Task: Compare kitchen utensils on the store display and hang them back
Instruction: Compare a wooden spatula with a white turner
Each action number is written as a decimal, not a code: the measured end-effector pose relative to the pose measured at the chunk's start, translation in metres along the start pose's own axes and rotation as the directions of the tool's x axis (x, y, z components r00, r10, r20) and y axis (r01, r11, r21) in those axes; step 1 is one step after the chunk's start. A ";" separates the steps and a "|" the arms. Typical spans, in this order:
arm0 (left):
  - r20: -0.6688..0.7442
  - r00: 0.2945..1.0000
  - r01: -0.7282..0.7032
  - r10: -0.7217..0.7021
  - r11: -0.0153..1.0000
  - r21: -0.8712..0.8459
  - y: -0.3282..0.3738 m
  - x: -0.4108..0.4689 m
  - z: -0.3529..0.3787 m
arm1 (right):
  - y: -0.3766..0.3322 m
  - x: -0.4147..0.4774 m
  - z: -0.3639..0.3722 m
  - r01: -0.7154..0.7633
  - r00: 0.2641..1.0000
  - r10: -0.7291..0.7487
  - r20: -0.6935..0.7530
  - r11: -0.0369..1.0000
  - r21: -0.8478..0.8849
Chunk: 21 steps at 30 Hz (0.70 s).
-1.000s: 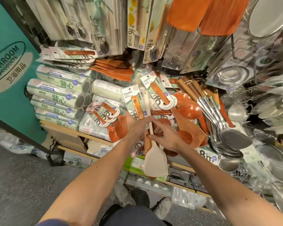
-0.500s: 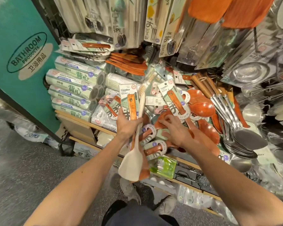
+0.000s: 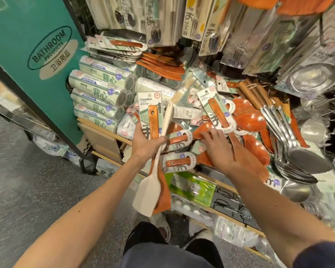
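Judged mid-comparison; rehanging not yet done. Gripped together in the left hand (image 3: 145, 142), fingers curled round both handles: pale wooden spatula (image 3: 146, 194) and dark carded turner (image 3: 153, 122), blades down, held just past the front edge of the display shelf (image 3: 104, 132). Laid with fingers extended, holding nothing, on the carded wooden utensils (image 3: 179, 141) near the shelf's middle: right hand (image 3: 217, 147). Spatula: bare light wood, no packaging, slim handle, flat squared blade. Turner: reddish-brown, strapped to a green card marked "Wooden".
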<state>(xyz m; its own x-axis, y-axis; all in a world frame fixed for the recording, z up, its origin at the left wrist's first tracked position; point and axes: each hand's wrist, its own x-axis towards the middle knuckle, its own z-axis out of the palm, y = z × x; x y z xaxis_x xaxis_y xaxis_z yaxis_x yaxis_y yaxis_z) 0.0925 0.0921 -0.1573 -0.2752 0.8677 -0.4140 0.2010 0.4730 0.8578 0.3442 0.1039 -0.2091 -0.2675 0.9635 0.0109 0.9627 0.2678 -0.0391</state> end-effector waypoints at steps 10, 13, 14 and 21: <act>-0.369 0.878 0.220 -0.306 0.941 -0.256 -0.053 -0.045 -0.004 | -0.016 0.007 0.022 -0.191 0.972 0.185 -0.143 0.981 -0.032; -0.335 0.856 0.255 -0.394 0.885 -0.391 -0.067 -0.044 0.011 | -0.015 0.006 0.023 -0.193 0.964 0.184 -0.191 0.981 -0.029; -0.303 0.855 0.273 -0.421 0.862 -0.428 -0.067 -0.044 0.015 | -0.015 0.005 0.023 -0.193 0.963 0.184 -0.197 0.981 -0.027; -0.112 0.863 0.360 -0.492 0.756 -0.546 -0.048 -0.028 0.051 | -0.013 0.007 0.028 -0.154 0.963 0.139 -0.231 0.987 -0.046</act>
<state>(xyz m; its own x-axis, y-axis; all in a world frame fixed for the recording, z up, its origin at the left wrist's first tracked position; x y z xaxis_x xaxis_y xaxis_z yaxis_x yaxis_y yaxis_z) 0.1383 0.0531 -0.2025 -0.4421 0.4990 -0.7454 -0.4605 0.5869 0.6660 0.3286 0.1071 -0.2363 -0.1140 0.9651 0.2360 0.9932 0.1159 0.0060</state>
